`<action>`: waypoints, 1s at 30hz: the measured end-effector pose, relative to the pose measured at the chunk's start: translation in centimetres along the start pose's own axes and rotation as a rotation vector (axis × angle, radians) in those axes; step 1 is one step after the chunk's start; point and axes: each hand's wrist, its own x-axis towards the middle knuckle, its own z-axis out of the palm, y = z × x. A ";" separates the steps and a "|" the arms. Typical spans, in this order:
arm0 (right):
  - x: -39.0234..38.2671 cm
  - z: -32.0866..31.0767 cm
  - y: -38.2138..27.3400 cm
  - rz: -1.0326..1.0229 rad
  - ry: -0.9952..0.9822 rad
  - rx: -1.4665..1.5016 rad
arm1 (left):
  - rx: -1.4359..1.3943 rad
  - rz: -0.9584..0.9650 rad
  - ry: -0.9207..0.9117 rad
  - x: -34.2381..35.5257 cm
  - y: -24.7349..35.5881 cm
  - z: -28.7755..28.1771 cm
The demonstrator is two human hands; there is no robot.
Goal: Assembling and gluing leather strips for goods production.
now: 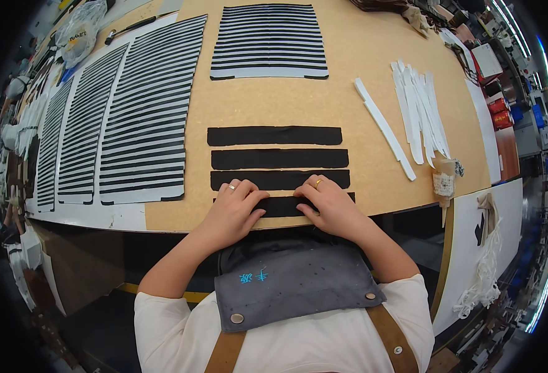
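Note:
Four rows of black strips lie one below another in front of me; the nearest black strip (281, 206) is by the table's front edge. My left hand (231, 206) rests on the left part of that strip, fingers bent and thumb close below the index finger. On its right part, my right hand (331, 206) has its fingers curled and its thumb toward the near edge. Both hands seem to pinch the strip, partly covering it. Just beyond, a second black strip (280, 180) lies flat under some fingertips. Farther off are a third black strip (280, 159) and the farthest black strip (274, 135).
Striped black-and-white sheets (149, 112) overlap at the left, and another striped sheet (269, 40) lies at the back. To the right are a single white strip (384, 129), a bundle of white strips (418, 105) and a cone-shaped bag (443, 185). A hammer (131, 28) lies far left.

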 end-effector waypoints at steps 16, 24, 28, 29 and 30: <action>0.4 0.9 0.3 0.057 -0.001 0.011 | 0.002 -0.005 0.014 0.2 -0.1 0.6; 0.3 1.3 -0.1 -0.097 0.014 -0.222 | 0.058 0.030 0.059 0.9 -0.5 1.2; -0.1 0.5 -0.7 -0.179 0.053 -0.228 | 0.041 0.106 0.152 0.4 0.3 0.8; 0.0 0.1 -0.8 -0.194 0.068 -0.197 | 0.021 0.112 0.162 0.6 0.4 0.4; 0.2 -0.5 -0.7 -0.168 0.051 -0.143 | 0.006 0.119 0.177 0.7 0.4 0.0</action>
